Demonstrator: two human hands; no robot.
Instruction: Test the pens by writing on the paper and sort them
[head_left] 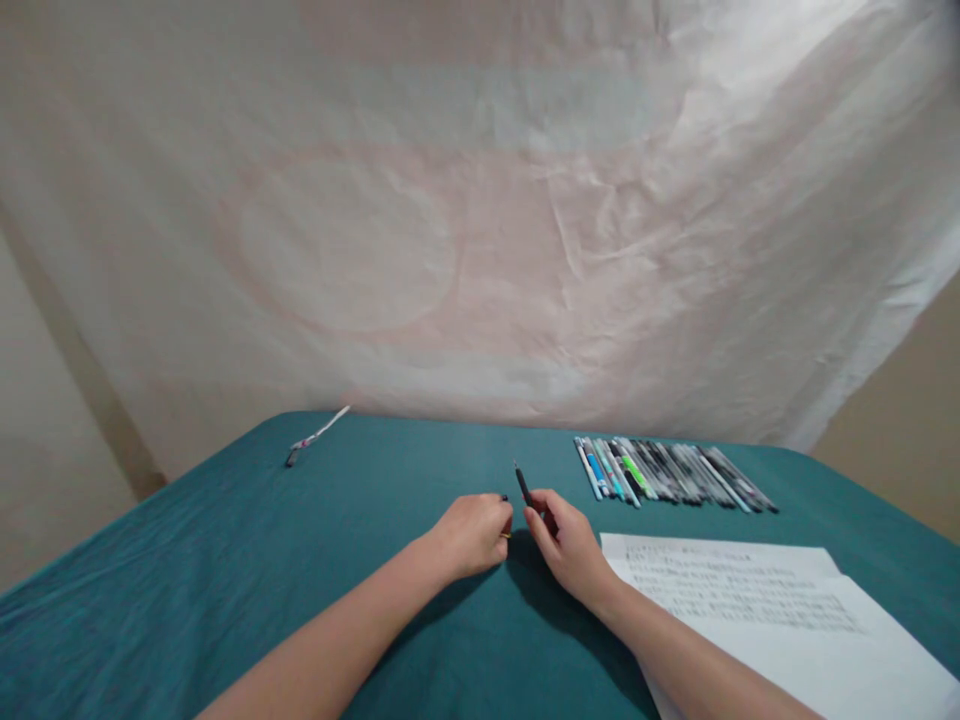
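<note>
Near the middle of the table, my right hand is closed around a black pen. The pen's thin, pale tip points up and slightly to the left, and the fingers hide its lower part. Just to the left, a small gap away, my left hand is curled closed with a ring on one finger. A small dark end shows at the top of its fingers; I cannot make out what it belongs to.
Many pens lie side by side in a row at the back right. Handwritten sheets of paper lie under my right forearm. A white and dark slender object rests at the far left of the green cloth. Behind hangs a pale sheet.
</note>
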